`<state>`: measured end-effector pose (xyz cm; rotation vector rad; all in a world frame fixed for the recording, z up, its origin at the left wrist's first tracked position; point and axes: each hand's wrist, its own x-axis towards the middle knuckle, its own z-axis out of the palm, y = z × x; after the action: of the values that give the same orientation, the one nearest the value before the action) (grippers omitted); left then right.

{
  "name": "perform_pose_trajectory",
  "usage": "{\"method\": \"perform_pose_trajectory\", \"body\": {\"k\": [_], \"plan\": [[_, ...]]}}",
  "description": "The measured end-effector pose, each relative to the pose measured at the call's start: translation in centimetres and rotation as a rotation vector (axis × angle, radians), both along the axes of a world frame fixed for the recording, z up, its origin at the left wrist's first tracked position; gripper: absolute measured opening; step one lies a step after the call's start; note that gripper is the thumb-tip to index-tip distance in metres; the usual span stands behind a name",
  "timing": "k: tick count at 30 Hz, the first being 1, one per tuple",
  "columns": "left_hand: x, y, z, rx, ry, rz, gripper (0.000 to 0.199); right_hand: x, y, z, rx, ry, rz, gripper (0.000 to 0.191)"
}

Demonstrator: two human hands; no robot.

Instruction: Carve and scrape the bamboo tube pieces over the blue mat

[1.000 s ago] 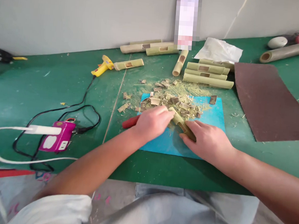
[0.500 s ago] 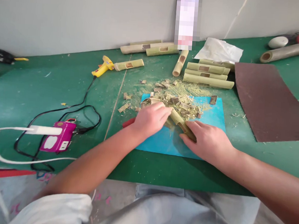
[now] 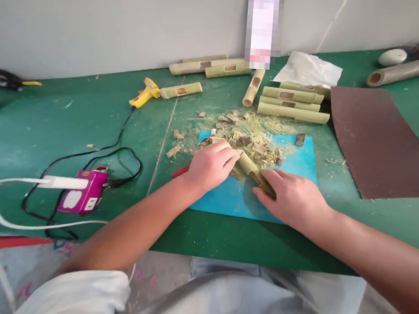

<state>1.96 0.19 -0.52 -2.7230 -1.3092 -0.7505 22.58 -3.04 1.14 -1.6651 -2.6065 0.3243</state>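
Note:
A bamboo tube (image 3: 249,165) with a cut-out notch lies slanted over the blue mat (image 3: 228,199). My right hand (image 3: 291,194) grips its lower right end, thumb and fingers on either side. At the tube's upper left end is my left hand (image 3: 214,164), its fingers closed; they touch the tube end, and what lies beneath them is hidden. A red object (image 3: 180,171) shows partly under my left wrist. Bamboo chips and shavings (image 3: 258,146) are heaped just beyond the hands, over the back of the mat.
Notched bamboo tubes (image 3: 293,113) lie behind the shavings. At left are a yellow glue gun (image 3: 144,94), black cords and a magenta power adapter (image 3: 84,193). A brown sheet (image 3: 382,145) lies right, below a thick bamboo tube (image 3: 405,70); white paper (image 3: 307,69) rests at the back.
Both hands keep nearly the same hold on the bamboo tube. The whole view has shifted very slightly.

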Motion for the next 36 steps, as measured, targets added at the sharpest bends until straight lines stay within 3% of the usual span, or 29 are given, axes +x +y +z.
{"method": "perform_pose_trajectory", "body": {"k": [4,7,11,15,18,22,25,29,32,36], "plan": [[0.08,-0.2,-0.15,-0.035,0.021,-0.088,0.028,-0.01,-0.04,0.05,-0.013,0.005,0.007,0.027],[0.07,-0.15,-0.15,-0.017,-0.004,-0.01,0.028,-0.01,-0.02,0.06,-0.004,0.008,-0.005,0.027],[-0.11,0.27,-0.06,0.007,0.016,-0.095,0.026,-0.05,0.03,0.11,-0.017,0.005,0.005,0.027],[-0.34,0.43,-0.15,0.011,-0.016,0.003,0.027,-0.01,-0.01,0.17,-0.012,-0.002,-0.009,0.028],[-0.25,0.08,-0.14,-0.024,0.017,-0.09,0.027,0.04,-0.06,0.17,-0.029,0.008,0.001,0.026],[-0.01,-0.24,0.1,-0.003,0.027,-0.027,0.028,0.03,-0.08,0.11,-0.015,0.008,-0.005,0.028],[0.0,-0.14,0.14,0.002,0.05,-0.124,0.027,0.03,-0.05,0.01,-0.017,0.017,0.006,0.026],[-0.18,0.12,-0.07,-0.01,0.018,-0.015,0.03,0.07,-0.02,-0.15,-0.002,0.009,-0.003,0.027],[-0.13,0.08,-0.13,-0.022,0.019,-0.098,0.026,0.07,0.0,-0.17,-0.016,0.004,0.002,0.027],[-0.01,-0.01,-0.02,0.006,0.012,-0.003,0.027,0.05,-0.01,-0.12,-0.001,0.004,-0.007,0.027]]}}
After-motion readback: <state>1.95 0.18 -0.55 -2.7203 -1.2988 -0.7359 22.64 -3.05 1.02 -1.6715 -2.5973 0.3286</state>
